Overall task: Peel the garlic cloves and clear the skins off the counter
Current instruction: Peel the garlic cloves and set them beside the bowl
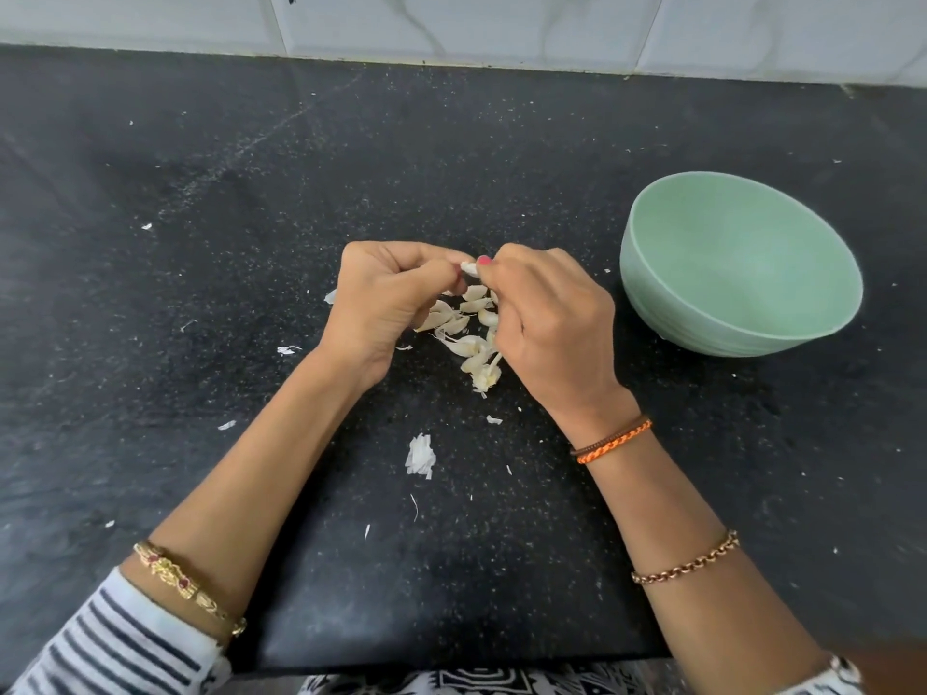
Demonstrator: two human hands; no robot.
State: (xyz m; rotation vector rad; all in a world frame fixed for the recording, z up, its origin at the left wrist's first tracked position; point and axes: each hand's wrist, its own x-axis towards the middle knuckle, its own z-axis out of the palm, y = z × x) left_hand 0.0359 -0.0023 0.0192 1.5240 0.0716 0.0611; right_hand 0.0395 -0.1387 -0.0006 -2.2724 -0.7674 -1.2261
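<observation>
Head view: left hand (386,293) and right hand (547,313), fingers curled, pinch one garlic clove (469,268) together above clove pile (466,328) at worktop (200,243) centre; green bowl (702,313) at 3 o'clock; skins (420,454) at 6 o'clock.

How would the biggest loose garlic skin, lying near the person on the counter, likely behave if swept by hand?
The garlic skin looks thin and papery, so probably very light and floppy. It may flutter away or cling rather than slide across the counter.
</observation>
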